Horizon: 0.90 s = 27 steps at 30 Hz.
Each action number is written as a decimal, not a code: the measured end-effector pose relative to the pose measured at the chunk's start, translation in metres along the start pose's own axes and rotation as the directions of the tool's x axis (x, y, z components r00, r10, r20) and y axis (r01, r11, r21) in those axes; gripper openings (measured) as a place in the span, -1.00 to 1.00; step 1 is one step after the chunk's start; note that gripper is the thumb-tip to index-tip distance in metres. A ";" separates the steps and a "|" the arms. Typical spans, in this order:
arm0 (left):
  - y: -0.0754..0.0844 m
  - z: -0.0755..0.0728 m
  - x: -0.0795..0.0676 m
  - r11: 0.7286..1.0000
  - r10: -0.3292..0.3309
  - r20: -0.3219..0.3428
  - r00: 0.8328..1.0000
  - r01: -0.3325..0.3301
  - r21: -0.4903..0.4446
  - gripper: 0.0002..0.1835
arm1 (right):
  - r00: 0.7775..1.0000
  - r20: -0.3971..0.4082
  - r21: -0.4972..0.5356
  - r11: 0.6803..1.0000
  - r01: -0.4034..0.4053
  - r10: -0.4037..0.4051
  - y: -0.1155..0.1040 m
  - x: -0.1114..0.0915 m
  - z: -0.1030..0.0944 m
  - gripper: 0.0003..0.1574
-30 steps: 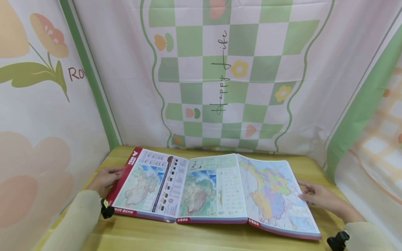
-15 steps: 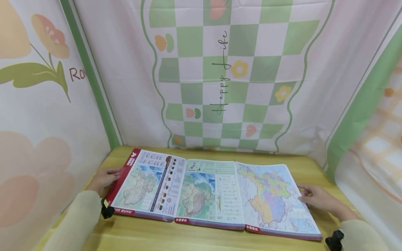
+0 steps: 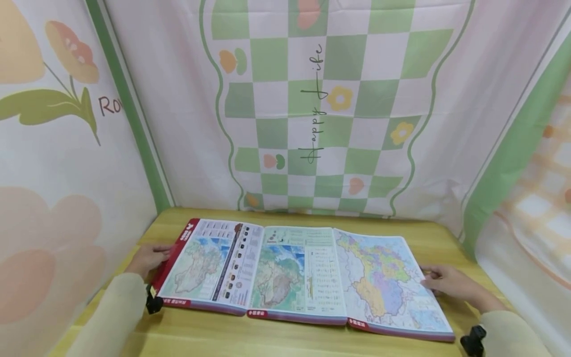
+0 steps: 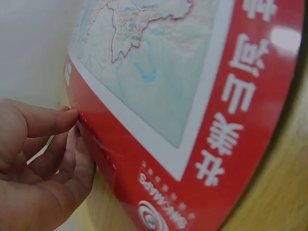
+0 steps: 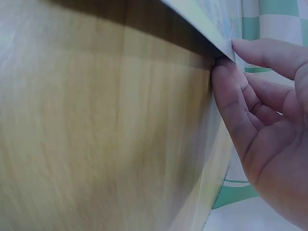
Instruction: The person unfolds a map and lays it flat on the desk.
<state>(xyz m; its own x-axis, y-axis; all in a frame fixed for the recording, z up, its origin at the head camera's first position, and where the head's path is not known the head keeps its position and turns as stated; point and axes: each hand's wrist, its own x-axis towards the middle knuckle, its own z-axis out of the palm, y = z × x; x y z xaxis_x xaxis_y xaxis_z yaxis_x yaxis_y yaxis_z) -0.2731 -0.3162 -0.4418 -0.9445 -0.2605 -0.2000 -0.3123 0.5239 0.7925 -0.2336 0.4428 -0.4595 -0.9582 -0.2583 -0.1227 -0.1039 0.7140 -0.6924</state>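
A fold-out map (image 3: 281,282) lies spread across the table in three panels, with a red border (image 3: 176,258) on its left side. At that border my left hand (image 3: 149,259) pinches the edge; in the left wrist view the thumb of the left hand (image 4: 43,159) is on top and the fingers are partly under the sheet. Over on the right, my right hand (image 3: 452,285) pinches the opposite edge. The right wrist view shows the right hand (image 5: 269,115) with its thumb above the map's edge (image 5: 202,24) and fingers beneath, the edge raised off the table.
The wood-grain table (image 3: 285,342) shows along the front and back of the map. A green-and-white checked curtain (image 3: 330,124) hangs behind it. Printed cloths stand at the left (image 3: 53,223) and right (image 3: 535,213).
The map's panels have flattened, with the fold between the middle and right panels sinking. Its left edge has come down slightly. Both hands keep their grip on the edges.
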 end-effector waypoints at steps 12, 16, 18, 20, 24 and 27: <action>-0.001 -0.003 -0.001 1.000 0.002 -0.006 1.000 -0.002 0.004 -0.53 | 1.000 -0.001 0.027 0.999 -0.025 0.025 0.002 -0.002 -0.002 -0.23; -0.002 -0.002 0.002 1.000 -0.015 0.006 1.000 0.015 -0.020 -0.53 | 1.000 -0.017 0.021 1.000 -0.016 0.016 0.003 -0.004 -0.003 -0.27; -0.002 -0.001 0.003 0.999 -0.022 0.011 1.000 0.023 -0.032 -0.52 | 1.000 -0.019 0.021 1.000 -0.007 0.008 0.003 -0.004 -0.004 -0.28; -0.001 -0.001 0.003 0.999 -0.012 0.022 1.000 0.013 -0.052 -0.50 | 1.000 -0.023 0.014 1.000 0.000 0.001 0.002 -0.005 -0.004 -0.29; 0.008 0.001 0.000 0.997 0.031 0.046 0.998 -0.028 -0.069 -0.44 | 0.999 -0.040 -0.004 1.000 -0.021 0.021 -0.004 -0.006 -0.005 -0.29; 0.019 0.003 -0.004 0.997 0.063 0.048 0.997 -0.061 -0.040 -0.45 | 0.997 -0.055 0.000 0.999 -0.045 0.045 -0.013 -0.004 -0.004 -0.27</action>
